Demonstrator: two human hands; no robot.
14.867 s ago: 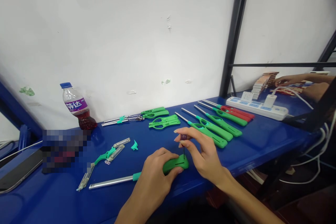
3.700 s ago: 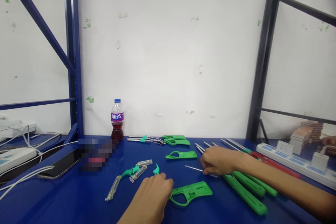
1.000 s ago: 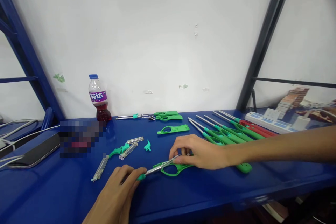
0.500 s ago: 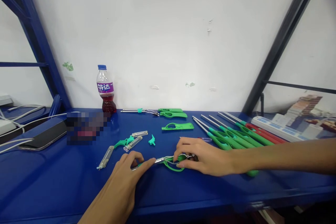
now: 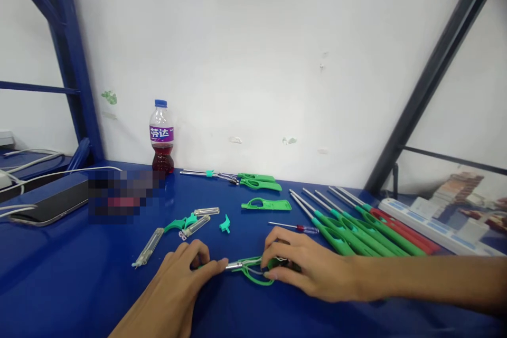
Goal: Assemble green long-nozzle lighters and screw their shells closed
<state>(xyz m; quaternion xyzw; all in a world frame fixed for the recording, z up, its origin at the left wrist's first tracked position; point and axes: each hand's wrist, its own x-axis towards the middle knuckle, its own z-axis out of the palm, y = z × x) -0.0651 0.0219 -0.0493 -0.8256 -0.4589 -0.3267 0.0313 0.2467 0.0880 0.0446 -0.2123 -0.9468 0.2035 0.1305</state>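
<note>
A long-nosed gas lighter lies opened in front of me, its green handle shell [image 5: 257,280] showing pale wires inside. My left hand [image 5: 186,269] pinches the lighter's metal tube [image 5: 234,265] between thumb and fingers. At the handle end, the fingers of my right hand [image 5: 301,264] are closed around a dark part with wires, mostly hidden under them. Just beyond that hand lies a small screwdriver [image 5: 304,228] with a red and clear handle. Ahead of my left hand are clear fuel tanks [image 5: 150,247] and a loose teal trigger [image 5: 225,224].
Several assembled lighters [image 5: 356,227] fan out at the right beside a white power strip [image 5: 428,222]. Green handle shells [image 5: 273,205] and metal tubes with wires [image 5: 198,173] lie toward the wall. A drink bottle [image 5: 162,137] stands at back left, near a black phone-like device [image 5: 55,200].
The view has shifted slightly, so the hands and lighter appear lower. More of the screwdriver shows beyond my right hand. Both hands keep their hold on the lighter.
</note>
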